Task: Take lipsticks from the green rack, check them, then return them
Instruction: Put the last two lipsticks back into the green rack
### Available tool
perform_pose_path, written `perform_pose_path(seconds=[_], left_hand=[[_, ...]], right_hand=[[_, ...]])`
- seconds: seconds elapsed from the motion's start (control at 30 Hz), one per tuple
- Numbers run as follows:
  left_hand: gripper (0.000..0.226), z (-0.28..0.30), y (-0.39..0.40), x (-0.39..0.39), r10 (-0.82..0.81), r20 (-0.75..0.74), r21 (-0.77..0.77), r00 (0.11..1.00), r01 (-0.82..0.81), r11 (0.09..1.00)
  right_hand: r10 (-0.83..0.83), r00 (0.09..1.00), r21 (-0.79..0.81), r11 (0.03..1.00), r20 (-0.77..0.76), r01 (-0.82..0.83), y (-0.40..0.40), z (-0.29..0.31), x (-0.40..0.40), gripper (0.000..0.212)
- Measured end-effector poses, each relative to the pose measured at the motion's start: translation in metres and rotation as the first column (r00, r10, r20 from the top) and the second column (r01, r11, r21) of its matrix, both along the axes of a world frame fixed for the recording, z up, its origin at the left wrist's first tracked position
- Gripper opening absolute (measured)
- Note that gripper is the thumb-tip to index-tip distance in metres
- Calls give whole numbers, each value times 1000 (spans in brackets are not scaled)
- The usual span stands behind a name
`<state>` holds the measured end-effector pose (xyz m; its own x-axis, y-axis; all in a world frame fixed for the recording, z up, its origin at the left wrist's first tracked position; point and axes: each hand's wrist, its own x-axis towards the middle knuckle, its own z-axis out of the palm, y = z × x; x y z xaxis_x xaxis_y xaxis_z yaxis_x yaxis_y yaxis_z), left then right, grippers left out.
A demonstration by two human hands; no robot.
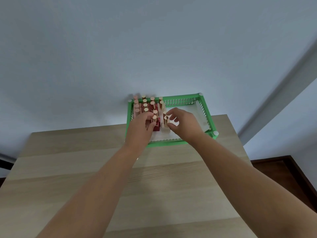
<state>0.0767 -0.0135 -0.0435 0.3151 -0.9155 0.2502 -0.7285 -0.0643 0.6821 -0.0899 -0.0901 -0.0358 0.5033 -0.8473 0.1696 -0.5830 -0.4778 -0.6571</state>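
Green rack point(205, 115) sits mid-frame on a table point(68, 169). Left hand point(139, 127) pinches a red lipstick point(155, 121). Right hand point(184, 123) pinches a white lipstick point(165, 121).

**Surroundings, head view**

Table point(154, 186): light wood, grain in bands running left to right. Wall point(120, 48): plain pale blue-grey, behind table. Grey trim point(281, 93): 1 diagonal strip at right. Floor point(281, 170): dark brown, lower right.

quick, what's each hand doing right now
Left hand: fingers pinching a gold-capped lipstick in the green rack.
Right hand: pinching another lipstick.
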Motion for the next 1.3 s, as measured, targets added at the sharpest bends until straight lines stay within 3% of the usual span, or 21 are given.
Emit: perform_pose_path(seconds=[0.17, 0.27, 0.5, 1.3], left_hand=[[33, 4, 0, 7, -31, 75, -141, 997, 42, 989], [41, 4, -2, 13, -50, 196, -119, 979, 75, 990], [75, 3, -2, 15, -70, 557, 25, 828, 67, 997], [70, -9, -21, 10, 85, 660, -69, 746, -53, 996]], right_hand=[[-29, 998, 67, 997, -59, 33, -7, -9, -5, 55], [14, 991, 124, 992, -130, 3, -11, -12, -3, 71], [48, 989, 124, 992, -137, -31, -13, -15, 6, 62], [-4, 996, 95, 995, -84, 12, -29, -24, 21, 49]])
